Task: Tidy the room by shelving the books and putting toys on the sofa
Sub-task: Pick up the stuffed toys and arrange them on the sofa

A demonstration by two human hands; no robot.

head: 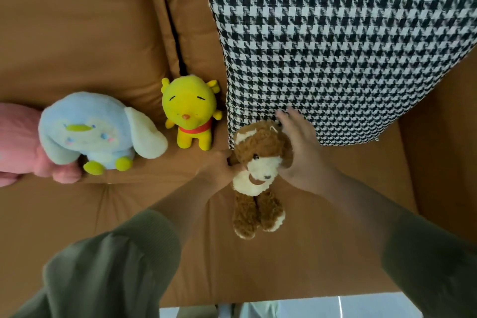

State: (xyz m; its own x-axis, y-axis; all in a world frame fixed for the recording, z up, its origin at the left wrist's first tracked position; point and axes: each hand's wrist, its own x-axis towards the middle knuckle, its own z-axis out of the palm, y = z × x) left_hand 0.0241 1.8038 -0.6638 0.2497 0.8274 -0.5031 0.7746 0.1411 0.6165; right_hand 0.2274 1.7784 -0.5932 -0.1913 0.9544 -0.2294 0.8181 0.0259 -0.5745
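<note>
Found bear (258, 178) at frame centre, seated on sofa (77, 33), back against the lower left corner of pillow (335, 59). Noted left hand (219, 168) clenched on the bear's side, fingers curled in. Noted right hand (299, 147) laid flat over its head, fingers straight and spread, gripping nothing.

Counted three more toys lined up leftward on the seat: yellow toy (192, 116) just beside the bear, blue toy (98, 131) further left, pink toy (18, 142) cut off by the left edge (only part visible).

Judged the toy half of the job near done, with only settling and release left for the bear. Saw no books and no shelf; could not tell the state of that half.

Marked open seat toward lower frame, past the bear's feet, and below the pillow at lower right. Marked seat front edge along the bottom, floor beyond it. Judged withdrawal easiest straight back toward bottom of frame.
</note>
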